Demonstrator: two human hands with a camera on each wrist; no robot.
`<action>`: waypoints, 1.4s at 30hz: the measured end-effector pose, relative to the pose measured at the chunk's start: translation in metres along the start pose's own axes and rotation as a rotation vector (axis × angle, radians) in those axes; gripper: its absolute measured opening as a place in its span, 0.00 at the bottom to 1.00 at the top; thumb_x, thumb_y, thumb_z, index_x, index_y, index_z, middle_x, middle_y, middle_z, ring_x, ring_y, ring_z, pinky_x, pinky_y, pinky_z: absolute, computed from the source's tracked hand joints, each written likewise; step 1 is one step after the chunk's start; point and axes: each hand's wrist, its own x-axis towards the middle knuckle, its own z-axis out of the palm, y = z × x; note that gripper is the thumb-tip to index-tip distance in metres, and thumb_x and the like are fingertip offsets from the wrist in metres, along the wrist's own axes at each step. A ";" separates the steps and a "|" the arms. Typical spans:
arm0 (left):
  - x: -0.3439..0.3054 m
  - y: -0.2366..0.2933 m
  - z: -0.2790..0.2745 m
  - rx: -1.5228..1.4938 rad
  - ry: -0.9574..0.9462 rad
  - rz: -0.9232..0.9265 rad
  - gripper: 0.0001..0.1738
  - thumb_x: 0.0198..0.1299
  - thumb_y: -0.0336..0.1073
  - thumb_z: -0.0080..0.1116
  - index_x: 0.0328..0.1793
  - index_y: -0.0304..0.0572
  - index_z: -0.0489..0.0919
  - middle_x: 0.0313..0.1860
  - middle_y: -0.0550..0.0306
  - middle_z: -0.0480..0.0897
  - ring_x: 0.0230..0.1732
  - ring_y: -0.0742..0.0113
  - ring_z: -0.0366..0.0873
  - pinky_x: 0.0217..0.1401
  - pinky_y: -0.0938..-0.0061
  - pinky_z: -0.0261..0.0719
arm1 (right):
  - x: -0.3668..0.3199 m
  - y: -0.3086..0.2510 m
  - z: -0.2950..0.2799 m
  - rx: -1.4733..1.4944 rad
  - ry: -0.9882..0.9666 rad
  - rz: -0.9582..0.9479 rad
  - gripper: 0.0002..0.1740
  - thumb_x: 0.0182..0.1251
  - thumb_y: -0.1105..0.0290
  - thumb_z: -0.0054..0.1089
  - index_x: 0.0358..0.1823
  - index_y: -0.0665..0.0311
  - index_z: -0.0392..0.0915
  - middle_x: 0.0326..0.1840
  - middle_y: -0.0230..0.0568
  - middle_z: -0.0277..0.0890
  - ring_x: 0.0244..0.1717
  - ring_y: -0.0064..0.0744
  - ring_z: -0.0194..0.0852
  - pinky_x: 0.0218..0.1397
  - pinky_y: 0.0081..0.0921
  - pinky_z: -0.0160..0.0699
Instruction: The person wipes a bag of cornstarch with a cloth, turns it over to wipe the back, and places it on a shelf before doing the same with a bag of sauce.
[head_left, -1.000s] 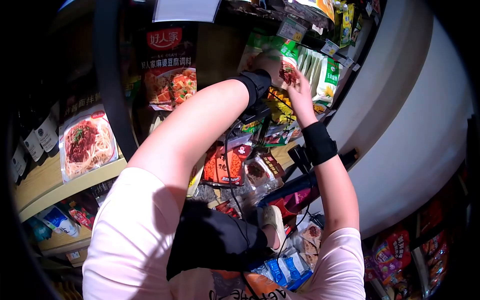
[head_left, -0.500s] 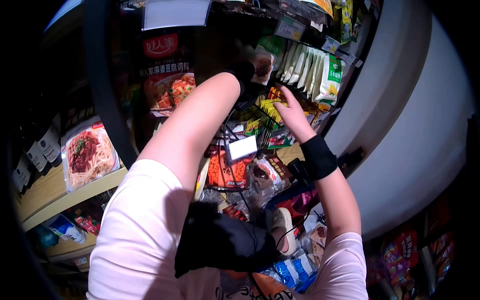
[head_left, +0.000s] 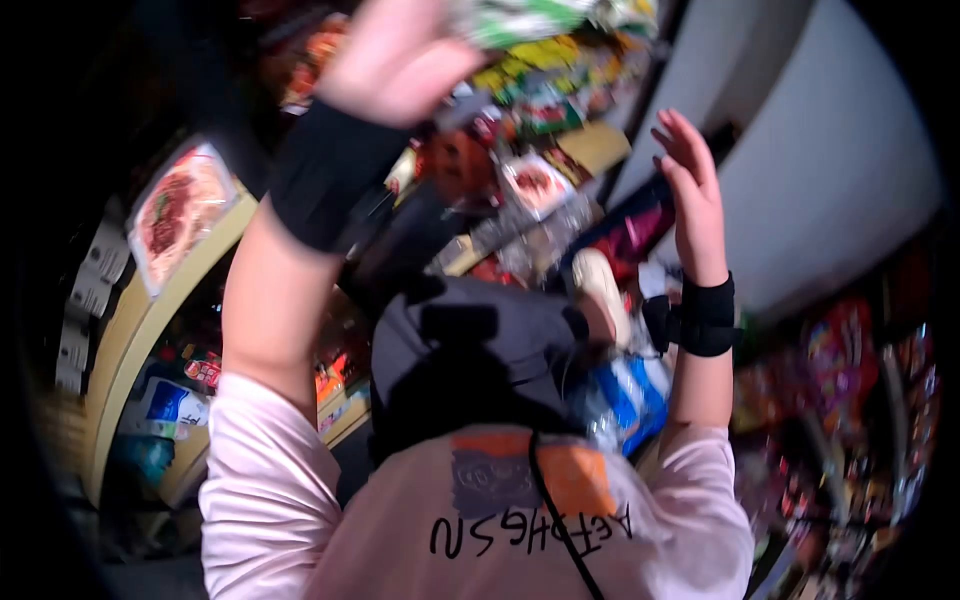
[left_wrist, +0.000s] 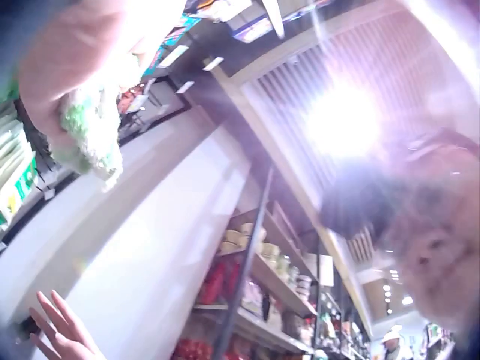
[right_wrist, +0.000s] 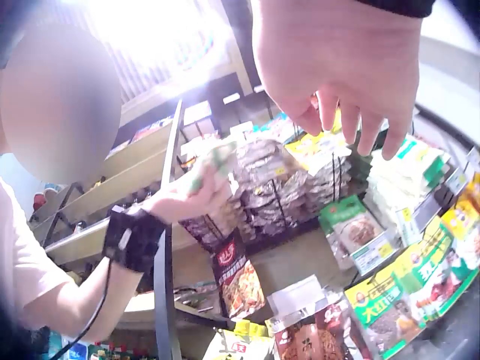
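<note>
Far left, below the left grip [head_left: 395, 65]: shelf [head_left: 175, 285], labelled bottles [head_left: 95, 275], noodle-picture packet [head_left: 180, 215]; blue-and-white pack [head_left: 175, 405] lower down. Dark post [right_wrist: 165, 277] runs upright just behind the left grip. Left grip narrow, fingers curled round a green-and-white packet [head_left: 525, 20], held up; blurred, its label unreadable. Below that packet: yellow packets [head_left: 535, 62], white-edged food packet [head_left: 537, 185]. Right grip [head_left: 692, 180] wide, fingers spread, holding nothing; pale panel [head_left: 840, 160] to its right.

Writing: dark food packet [right_wrist: 238, 277] reads 好人家 on red; yellow-and-green packet [right_wrist: 384, 315] shows 大红. Shirt lettering upside down.

Against the earlier frame: left grip out from the shelf recess, now over the left side; right grip lower, away from the yellow packets.
</note>
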 end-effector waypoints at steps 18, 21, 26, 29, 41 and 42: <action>-0.347 -0.110 -0.008 0.605 0.815 -0.436 0.29 0.60 0.30 0.56 0.67 0.34 0.62 0.61 0.53 0.70 0.61 0.62 0.67 0.64 0.67 0.64 | -0.448 0.116 -0.245 -0.831 0.873 0.531 0.15 0.58 0.78 0.50 0.49 0.68 0.71 0.42 0.41 0.74 0.43 0.29 0.73 0.50 0.23 0.71; -0.336 -0.126 0.001 0.348 0.789 -0.427 0.26 0.62 0.35 0.51 0.65 0.38 0.62 0.60 0.56 0.68 0.62 0.63 0.65 0.66 0.67 0.61 | -0.401 0.151 -0.257 -0.959 0.771 0.541 0.17 0.55 0.76 0.51 0.48 0.70 0.71 0.44 0.50 0.74 0.42 0.39 0.75 0.48 0.30 0.73; -0.341 -0.145 -0.016 0.105 0.782 -0.491 0.28 0.64 0.46 0.46 0.67 0.42 0.62 0.64 0.58 0.68 0.66 0.63 0.64 0.70 0.66 0.58 | -0.323 0.228 -0.309 -0.573 0.858 0.614 0.14 0.61 0.68 0.49 0.45 0.70 0.72 0.44 0.51 0.75 0.41 0.44 0.77 0.43 0.33 0.76; -0.346 -0.148 -0.027 -0.054 0.831 -0.435 0.29 0.65 0.48 0.44 0.68 0.43 0.62 0.65 0.58 0.68 0.68 0.64 0.63 0.71 0.66 0.58 | -0.291 0.264 -0.333 0.343 1.074 0.797 0.25 0.72 0.54 0.40 0.51 0.73 0.64 0.45 0.57 0.74 0.38 0.44 0.78 0.42 0.33 0.80; -0.357 -0.157 -0.032 0.084 0.820 -0.435 0.31 0.65 0.49 0.42 0.71 0.44 0.58 0.68 0.58 0.65 0.69 0.65 0.61 0.71 0.68 0.55 | -0.257 0.329 -0.379 0.264 1.184 0.885 0.17 0.69 0.64 0.39 0.49 0.71 0.64 0.39 0.53 0.76 0.37 0.46 0.79 0.35 0.33 0.84; -0.358 -0.157 -0.032 0.092 0.824 -0.436 0.31 0.66 0.49 0.42 0.71 0.43 0.58 0.68 0.58 0.65 0.69 0.65 0.61 0.71 0.68 0.55 | -0.255 0.325 -0.377 0.233 1.194 0.893 0.15 0.69 0.66 0.40 0.48 0.71 0.65 0.37 0.52 0.76 0.36 0.45 0.79 0.34 0.33 0.84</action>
